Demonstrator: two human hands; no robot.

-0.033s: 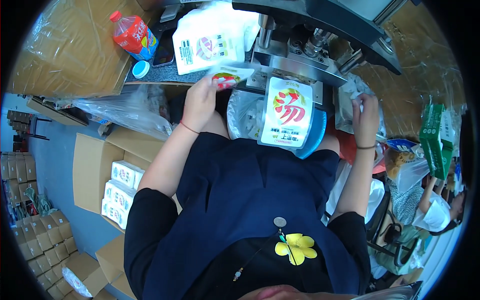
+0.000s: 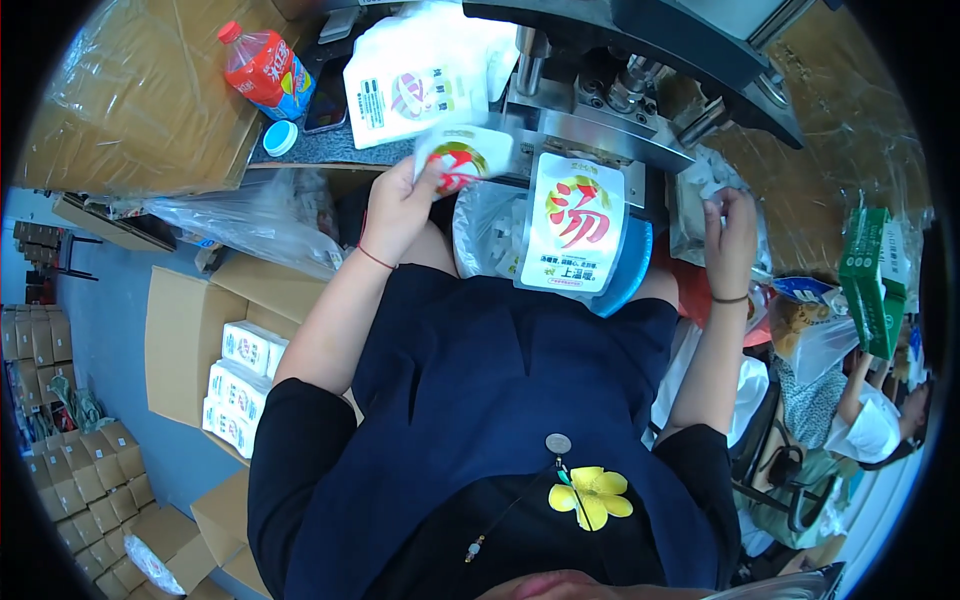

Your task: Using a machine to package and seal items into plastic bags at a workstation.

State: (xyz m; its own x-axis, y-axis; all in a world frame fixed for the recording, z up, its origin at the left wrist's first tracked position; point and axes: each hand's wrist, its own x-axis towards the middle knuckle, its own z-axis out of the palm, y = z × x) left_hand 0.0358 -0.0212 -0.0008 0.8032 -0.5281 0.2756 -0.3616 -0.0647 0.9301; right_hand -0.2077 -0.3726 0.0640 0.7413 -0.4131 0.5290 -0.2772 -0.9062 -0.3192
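My left hand (image 2: 402, 205) is closed around the lower left edge of a white printed pouch (image 2: 488, 150), lifted in front of the machine's metal plate. Red and green printing faces up on it, slightly blurred. Another white pouch (image 2: 577, 215) with a large red character lies between my hands, above a blue basin (image 2: 634, 265). My right hand (image 2: 733, 240) is beside a tray with crumpled clear plastic (image 2: 690, 215), fingers curled in; anything within them is hidden. Beyond my left hand, a pile of white pouches (image 2: 405, 95) lies on the bench.
A press-like machine (image 2: 630, 90) with metal posts stands ahead. A red-capped bottle (image 2: 268, 75), a phone (image 2: 326, 100) and a blue-white lid (image 2: 281, 138) sit at the left. An open carton (image 2: 180, 350) with white packs is lower left. A person (image 2: 870, 430) sits at the far right.
The pouch in my left hand has tilted up, so more of its printed face shows. My right hand has hardly moved.
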